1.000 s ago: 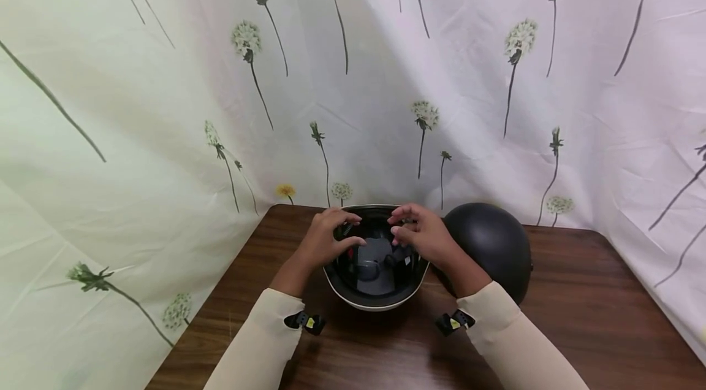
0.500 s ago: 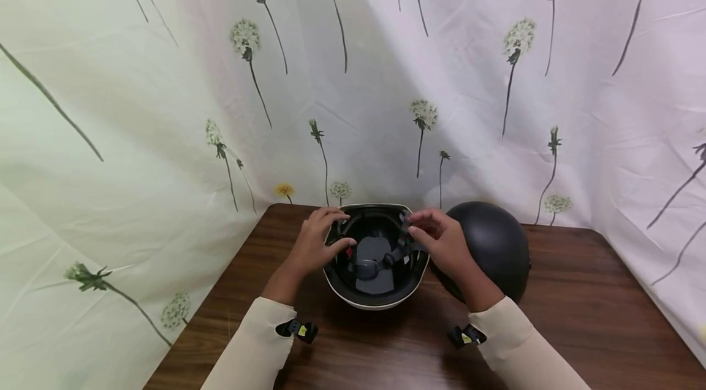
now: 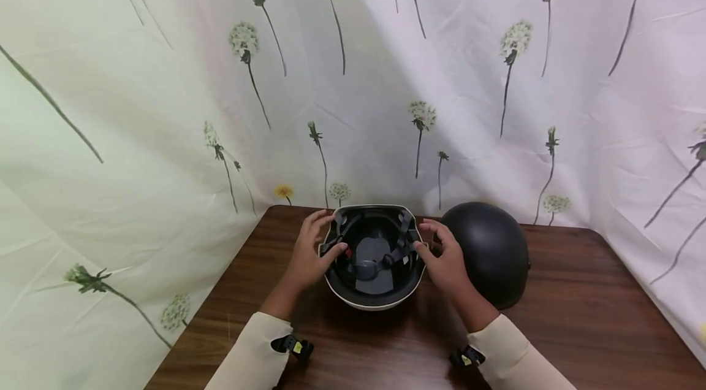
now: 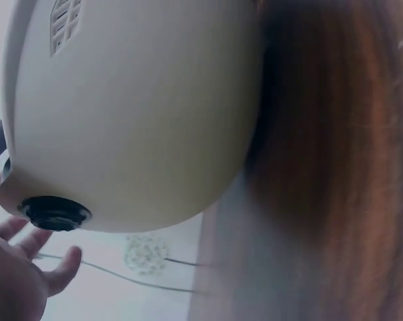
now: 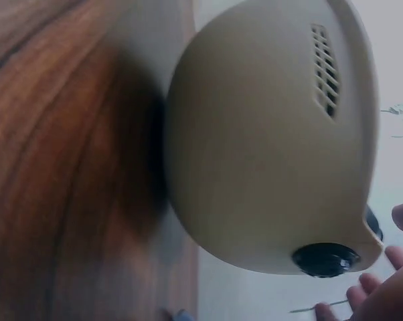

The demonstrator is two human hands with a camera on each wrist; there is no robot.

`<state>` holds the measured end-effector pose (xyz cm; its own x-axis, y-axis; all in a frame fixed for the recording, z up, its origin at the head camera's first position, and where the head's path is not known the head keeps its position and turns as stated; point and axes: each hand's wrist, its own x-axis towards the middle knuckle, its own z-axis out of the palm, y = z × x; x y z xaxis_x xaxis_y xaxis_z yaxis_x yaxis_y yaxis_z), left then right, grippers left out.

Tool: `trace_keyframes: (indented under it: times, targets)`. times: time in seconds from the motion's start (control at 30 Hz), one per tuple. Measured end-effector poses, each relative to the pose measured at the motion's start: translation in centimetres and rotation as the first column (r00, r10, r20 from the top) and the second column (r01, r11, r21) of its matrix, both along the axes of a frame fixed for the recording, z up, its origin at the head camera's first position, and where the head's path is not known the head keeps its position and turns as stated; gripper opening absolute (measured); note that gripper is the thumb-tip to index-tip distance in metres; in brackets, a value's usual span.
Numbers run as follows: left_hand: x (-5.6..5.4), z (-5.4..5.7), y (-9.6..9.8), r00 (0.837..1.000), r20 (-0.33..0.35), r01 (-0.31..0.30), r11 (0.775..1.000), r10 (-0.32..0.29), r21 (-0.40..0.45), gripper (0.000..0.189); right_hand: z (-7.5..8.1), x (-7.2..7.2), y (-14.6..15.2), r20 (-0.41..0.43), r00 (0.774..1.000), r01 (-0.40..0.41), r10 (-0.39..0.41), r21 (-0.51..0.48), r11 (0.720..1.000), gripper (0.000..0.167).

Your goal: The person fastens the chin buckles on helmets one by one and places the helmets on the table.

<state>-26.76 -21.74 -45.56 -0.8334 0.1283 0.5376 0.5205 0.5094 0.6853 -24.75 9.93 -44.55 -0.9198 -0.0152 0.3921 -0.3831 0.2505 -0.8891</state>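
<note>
A cream helmet (image 3: pixel 375 301) lies upside down on the table, its black padded inside, straps and a red buckle part facing up. My left hand (image 3: pixel 309 255) is at its left rim, thumb over the edge and fingers spread outside. At the right rim, my right hand (image 3: pixel 448 258) has its thumb near the edge and its fingers loosely bent outside. The left wrist view shows the cream shell (image 4: pixel 141 120) with a vent and a black round knob (image 4: pixel 56 212), fingers apart from it. In the right wrist view the fingers also stand off the shell (image 5: pixel 255 134).
A black helmet (image 3: pixel 488 252) sits dome up just right of the cream one, close behind my right hand. Both rest on a dark wooden table (image 3: pixel 584 310). A white cloth with dandelion prints (image 3: pixel 375 83) hangs behind the table and along its sides.
Both hands have moved apart, from above the helmet's inside out to its left and right rims. The straps inside now show more fully. The helmet has stayed nearly in place.
</note>
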Motion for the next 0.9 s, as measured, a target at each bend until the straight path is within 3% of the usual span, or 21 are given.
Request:
trace_keyframes:
  times: [0.13, 0.47, 0.9]
  targets:
    - [0.3, -1.2, 0.0, 0.995, 0.099, -0.005, 0.99, -0.008, 0.139, 0.065, -0.9, -0.3, -0.2, 0.091, 0.996, 0.0, -0.001, 0.007, 1.0, 0.043]
    - [0.7, -2.9, 1.0, 0.981, 0.186, 0.0, 0.953, -0.059, 0.304, 0.067, -1.3, 0.1, -0.4, 0.161, 0.986, -0.039, 0.041, -0.016, 0.999, 0.043]
    - [1.3, -3.4, 1.4, 0.913, 0.366, 0.008, 0.905, -0.18, 0.425, 0.068, -1.6, 0.1, -0.6, 0.279, 0.96, -0.016, 0.036, -0.075, 0.997, 0.046]
